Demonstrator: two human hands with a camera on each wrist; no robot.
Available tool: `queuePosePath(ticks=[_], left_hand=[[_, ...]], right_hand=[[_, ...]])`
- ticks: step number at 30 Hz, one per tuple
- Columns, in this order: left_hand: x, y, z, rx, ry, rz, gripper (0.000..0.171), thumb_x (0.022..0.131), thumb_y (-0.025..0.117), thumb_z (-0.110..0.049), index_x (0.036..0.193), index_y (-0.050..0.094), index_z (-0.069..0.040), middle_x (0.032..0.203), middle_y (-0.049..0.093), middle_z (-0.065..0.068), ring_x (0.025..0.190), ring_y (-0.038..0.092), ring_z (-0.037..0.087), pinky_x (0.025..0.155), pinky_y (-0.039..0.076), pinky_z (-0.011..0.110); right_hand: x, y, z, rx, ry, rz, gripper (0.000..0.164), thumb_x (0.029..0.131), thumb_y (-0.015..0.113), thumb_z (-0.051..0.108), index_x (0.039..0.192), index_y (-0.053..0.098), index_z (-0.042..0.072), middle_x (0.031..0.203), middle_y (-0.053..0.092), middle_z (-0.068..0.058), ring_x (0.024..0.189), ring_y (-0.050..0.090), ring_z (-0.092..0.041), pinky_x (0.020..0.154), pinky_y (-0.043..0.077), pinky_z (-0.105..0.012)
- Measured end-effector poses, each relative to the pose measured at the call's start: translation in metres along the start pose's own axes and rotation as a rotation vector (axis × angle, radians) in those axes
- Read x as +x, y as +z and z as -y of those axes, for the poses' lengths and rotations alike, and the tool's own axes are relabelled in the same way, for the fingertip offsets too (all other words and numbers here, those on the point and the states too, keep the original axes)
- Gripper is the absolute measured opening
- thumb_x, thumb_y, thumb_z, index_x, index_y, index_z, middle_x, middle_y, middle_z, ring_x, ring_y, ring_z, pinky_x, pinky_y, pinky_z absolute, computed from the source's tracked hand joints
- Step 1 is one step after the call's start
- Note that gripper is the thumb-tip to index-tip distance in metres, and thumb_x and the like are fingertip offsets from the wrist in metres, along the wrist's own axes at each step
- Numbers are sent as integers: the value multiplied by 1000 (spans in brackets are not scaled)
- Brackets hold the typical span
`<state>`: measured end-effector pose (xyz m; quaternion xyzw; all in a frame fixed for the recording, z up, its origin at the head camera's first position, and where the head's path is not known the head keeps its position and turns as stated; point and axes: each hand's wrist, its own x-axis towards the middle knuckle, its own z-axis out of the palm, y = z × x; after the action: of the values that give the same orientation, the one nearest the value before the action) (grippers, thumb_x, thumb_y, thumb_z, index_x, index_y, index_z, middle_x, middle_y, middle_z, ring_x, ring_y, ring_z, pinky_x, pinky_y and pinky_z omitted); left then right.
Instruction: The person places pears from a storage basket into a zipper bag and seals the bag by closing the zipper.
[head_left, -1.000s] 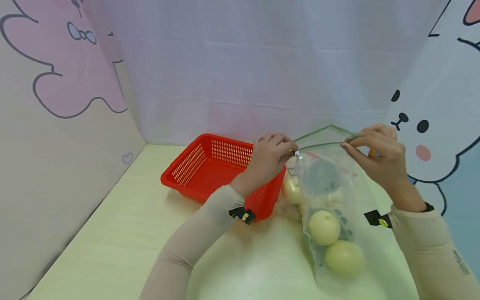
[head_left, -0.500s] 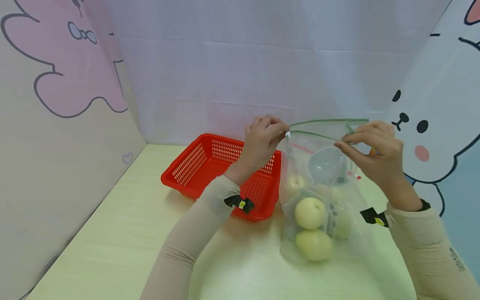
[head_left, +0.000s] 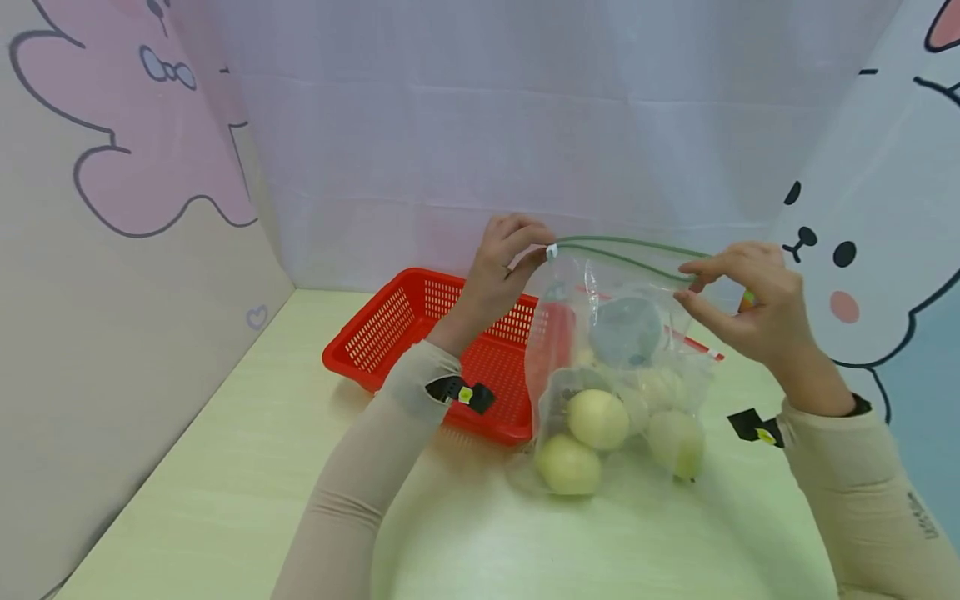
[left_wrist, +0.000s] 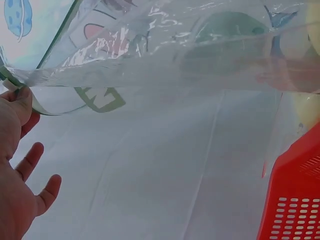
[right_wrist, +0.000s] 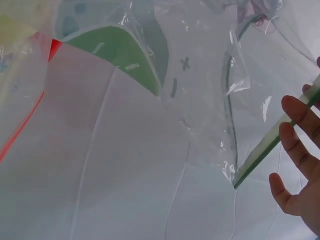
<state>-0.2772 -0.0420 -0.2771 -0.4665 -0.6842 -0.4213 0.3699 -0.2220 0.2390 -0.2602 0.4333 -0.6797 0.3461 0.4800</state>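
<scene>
My left hand [head_left: 501,257] pinches the corner of a clear zip bag [head_left: 551,333] beside its white slider [head_left: 552,251]. At the other end of the bag's green zip strip [head_left: 622,239], my right hand [head_left: 750,304] holds the rim; its fingers lie across the strip in the right wrist view. Two pale yellow round fruits [head_left: 597,419] sit low in this bag, showing through the plastic. Behind it is another clear bag with a red zip strip [head_left: 693,343]. More yellow fruits [head_left: 675,442] show on the right; which bag holds them is hard to tell.
A red plastic basket [head_left: 360,350] with slotted walls stands left of the bags, partly behind my left forearm. The pale yellow-green tabletop [head_left: 465,542] runs back to a white curtain [head_left: 480,150]. Panels with cartoon animals [head_left: 862,250] flank both sides.
The green-zip bag and its fruits have shifted left. My left hand has moved left and up with its corner, and the mouth spans wider. More of the red-zip bag shows at right.
</scene>
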Motion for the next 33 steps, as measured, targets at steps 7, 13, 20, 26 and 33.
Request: queuePosePath(ticks=[7,13,20,26,33], left_hand=[[-1,-4,2,-39,-9,6,13,91,63,9,102,66,1,104,64,17,103,47,34,92,38,36],[-2,-7,1,-59,-40,10,13,92,62,10,102,65,2,104,64,18,105,48,33,95,39,34],[-3,-8,1,-80,3,-10,17,90,61,13,101,66,1,102,65,17,102,50,33,94,38,34],[-9,-10,1,-146,-27,2,21,92,57,14,110,64,7,109,64,22,106,54,33,97,42,35],[-22,-21,-15,-319,-276,35,34,101,38,-10,127,53,6,106,66,23,105,60,28,96,43,39]], right_hand=[[-9,-20,-43,-50,112,126,74,89,61,58,113,62,-12,115,62,2,116,42,0,98,24,-26],[-23,-35,-62,12,360,387,51,87,64,10,134,54,-6,128,48,26,124,34,1,104,20,-41],[-30,-37,-57,-32,739,483,29,98,61,22,122,64,7,121,50,15,117,38,-19,100,25,-67],[-32,-31,-57,-10,581,300,5,88,67,-4,90,67,1,93,57,24,88,45,-3,79,32,-26],[-33,-29,-57,20,394,184,12,75,66,-20,81,65,-9,92,60,32,91,49,0,78,33,-20]])
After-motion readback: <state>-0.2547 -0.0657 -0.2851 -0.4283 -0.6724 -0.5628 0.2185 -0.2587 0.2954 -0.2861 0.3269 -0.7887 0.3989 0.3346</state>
